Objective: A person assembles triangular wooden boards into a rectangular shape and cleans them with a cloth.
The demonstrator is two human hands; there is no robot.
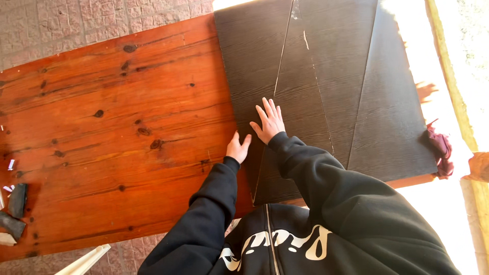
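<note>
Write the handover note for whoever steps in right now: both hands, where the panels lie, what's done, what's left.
Left hand: at the left edge of the dark panels, fingers on the edge, gripping nothing.
Right hand: flat, fingers spread, pressing on the panels.
Panels: several dark wood-grain sheets overlapping on the right end of the wooden table, not squared up.
Red cloth at the far right edge; dark scraps at the left end.
Done: panels on table. Left: edges unaligned.

Glossy knotted wood table (pixel 102 127); matt, grained, seemingly laminate dark panels (pixel 316 91); black cloth sleeves (pixel 326 178).

Outdoor workshop: wooden table (pixel 102 127), brick paving (pixel 76 25)
</note>
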